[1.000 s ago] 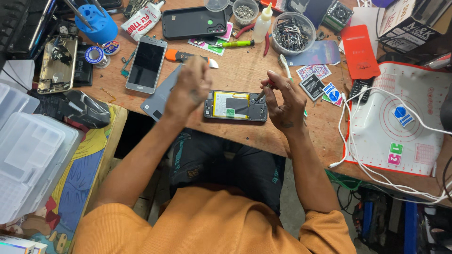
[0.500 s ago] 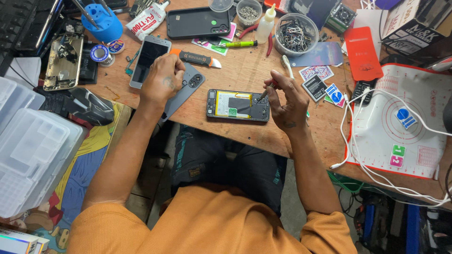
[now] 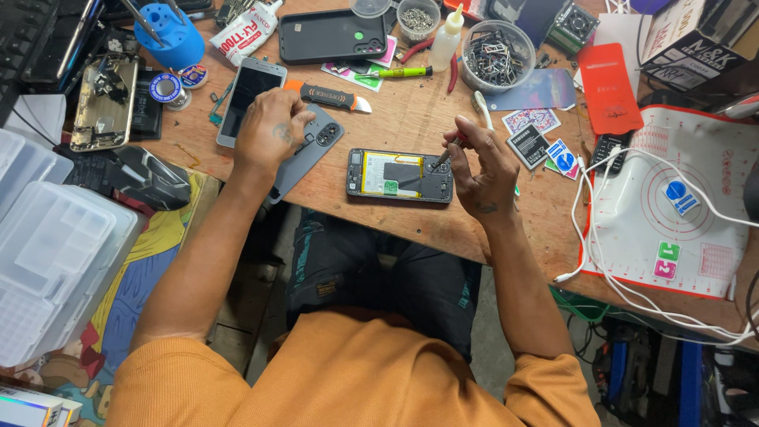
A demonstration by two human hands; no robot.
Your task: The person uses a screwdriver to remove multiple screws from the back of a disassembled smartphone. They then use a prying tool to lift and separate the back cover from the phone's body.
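Observation:
An opened smartphone (image 3: 399,175) lies face down on the wooden bench, its battery and boards showing. My right hand (image 3: 481,170) holds a small screwdriver (image 3: 447,152) whose tip touches the phone's right end. My left hand (image 3: 270,130) rests well to the left, fingers down on a grey phone back cover (image 3: 316,142). Beside that hand lie a white smartphone (image 3: 247,95) and an orange-and-black utility knife (image 3: 328,96).
A black phone case (image 3: 332,35), a bowl of small metal parts (image 3: 496,55), a glue bottle (image 3: 446,32) and a blue tool holder (image 3: 168,35) stand at the back. A white repair mat (image 3: 680,237) with white cables lies right; clear plastic boxes (image 3: 47,261) sit left.
My left hand has left the opened phone and moved left onto the grey back cover. My right hand has stayed at the phone's right end with the screwdriver.

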